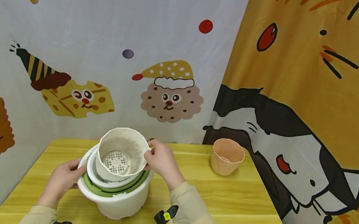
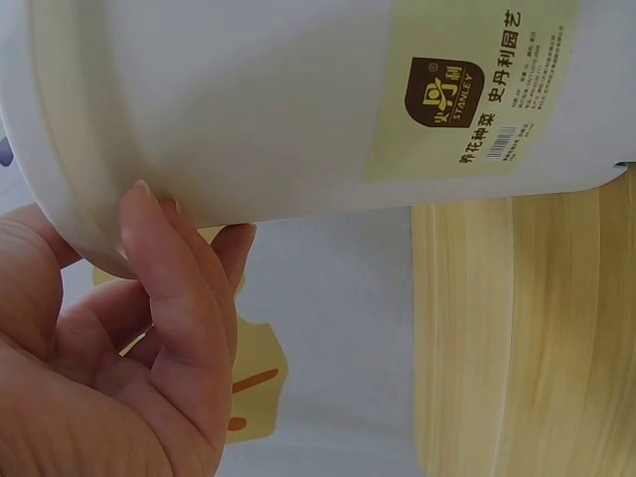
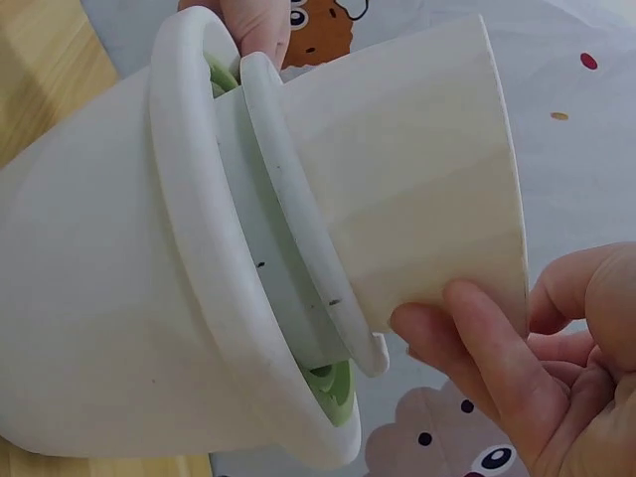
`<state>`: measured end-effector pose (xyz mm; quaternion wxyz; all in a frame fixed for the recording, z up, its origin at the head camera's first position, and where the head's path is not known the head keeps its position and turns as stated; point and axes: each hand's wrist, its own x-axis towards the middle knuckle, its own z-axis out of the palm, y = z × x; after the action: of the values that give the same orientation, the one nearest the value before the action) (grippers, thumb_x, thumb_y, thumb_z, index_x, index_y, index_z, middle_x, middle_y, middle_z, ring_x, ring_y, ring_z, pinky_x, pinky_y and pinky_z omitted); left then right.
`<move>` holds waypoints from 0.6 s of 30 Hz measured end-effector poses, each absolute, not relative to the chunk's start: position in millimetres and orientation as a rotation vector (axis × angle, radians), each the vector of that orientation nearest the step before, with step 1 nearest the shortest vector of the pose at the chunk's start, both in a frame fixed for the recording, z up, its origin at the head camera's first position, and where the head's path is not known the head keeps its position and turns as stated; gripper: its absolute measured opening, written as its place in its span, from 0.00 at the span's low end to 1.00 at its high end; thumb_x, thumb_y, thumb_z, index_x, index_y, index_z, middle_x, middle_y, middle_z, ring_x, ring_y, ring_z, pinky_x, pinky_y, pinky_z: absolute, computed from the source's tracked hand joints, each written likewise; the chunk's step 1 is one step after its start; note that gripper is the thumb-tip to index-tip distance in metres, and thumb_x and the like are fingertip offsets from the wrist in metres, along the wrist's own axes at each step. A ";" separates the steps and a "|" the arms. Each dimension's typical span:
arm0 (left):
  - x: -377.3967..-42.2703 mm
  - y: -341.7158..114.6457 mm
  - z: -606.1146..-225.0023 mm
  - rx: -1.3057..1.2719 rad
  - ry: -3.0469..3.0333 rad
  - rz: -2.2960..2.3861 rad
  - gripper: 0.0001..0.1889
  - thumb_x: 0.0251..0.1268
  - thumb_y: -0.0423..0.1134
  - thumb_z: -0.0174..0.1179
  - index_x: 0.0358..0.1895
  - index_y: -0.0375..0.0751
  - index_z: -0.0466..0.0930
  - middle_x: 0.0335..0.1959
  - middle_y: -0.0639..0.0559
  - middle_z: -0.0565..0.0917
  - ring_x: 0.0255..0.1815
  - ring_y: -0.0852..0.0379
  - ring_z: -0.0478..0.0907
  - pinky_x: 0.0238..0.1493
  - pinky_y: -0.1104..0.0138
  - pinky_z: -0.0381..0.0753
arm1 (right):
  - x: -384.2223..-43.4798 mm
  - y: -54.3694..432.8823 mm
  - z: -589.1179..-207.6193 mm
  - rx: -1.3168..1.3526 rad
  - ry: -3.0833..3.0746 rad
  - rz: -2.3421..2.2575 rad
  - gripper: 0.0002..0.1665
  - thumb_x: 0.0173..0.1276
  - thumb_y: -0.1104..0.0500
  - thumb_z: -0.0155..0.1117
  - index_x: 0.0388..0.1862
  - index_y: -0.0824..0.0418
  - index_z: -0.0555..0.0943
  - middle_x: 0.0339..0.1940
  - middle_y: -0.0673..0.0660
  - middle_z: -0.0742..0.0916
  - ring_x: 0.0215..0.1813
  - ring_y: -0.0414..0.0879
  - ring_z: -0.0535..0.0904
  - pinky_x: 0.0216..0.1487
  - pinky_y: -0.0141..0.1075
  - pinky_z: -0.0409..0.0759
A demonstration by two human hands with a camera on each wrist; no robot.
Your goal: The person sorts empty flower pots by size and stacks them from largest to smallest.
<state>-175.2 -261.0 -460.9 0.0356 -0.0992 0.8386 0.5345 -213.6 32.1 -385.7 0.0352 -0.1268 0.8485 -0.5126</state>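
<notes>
A large white flowerpot (image 1: 121,207) stands on the table, with several smaller pots nested in it. Green rims (image 1: 97,190) show inside it, then a smaller white pot (image 1: 91,173). Innermost and highest sits a cream, faceted flowerpot (image 1: 125,141) with a perforated bottom, tilted slightly. My left hand (image 1: 63,179) grips the large pot's rim at its left side; in the left wrist view, a label (image 2: 477,89) shows on that pot's wall. My right hand (image 1: 163,160) pinches the cream pot's rim, thumb and fingers on either side of the wall.
A peach flowerpot (image 1: 226,161) stands alone at the table's back right corner. The wooden table (image 1: 206,209) borders a printed cloth backdrop (image 1: 104,11) behind and on the right. Both wrists carry small black straps with devices.
</notes>
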 end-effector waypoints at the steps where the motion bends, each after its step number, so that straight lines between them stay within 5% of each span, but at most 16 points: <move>1: -175.2 -261.3 -461.2 -0.302 2.575 1.645 0.31 0.76 0.43 0.55 0.71 0.23 0.61 0.58 0.26 0.75 0.36 0.59 0.80 0.34 0.65 0.86 | -213.3 31.2 -385.5 -0.386 2.619 -1.562 0.13 0.70 0.68 0.54 0.51 0.68 0.79 0.26 0.56 0.84 0.19 0.43 0.82 0.25 0.38 0.86; 18: -174.0 -259.9 -459.5 -0.308 2.586 1.645 0.30 0.76 0.42 0.55 0.70 0.22 0.63 0.58 0.27 0.76 0.34 0.60 0.80 0.33 0.66 0.86 | -207.3 25.6 -386.9 -0.343 2.691 -1.475 0.19 0.68 0.67 0.56 0.57 0.67 0.77 0.29 0.53 0.84 0.22 0.41 0.82 0.23 0.31 0.82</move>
<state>-174.0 -259.9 -459.5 0.0307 -0.0999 0.8392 0.5337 -207.3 25.6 -386.9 0.0272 -0.1112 0.8712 -0.4774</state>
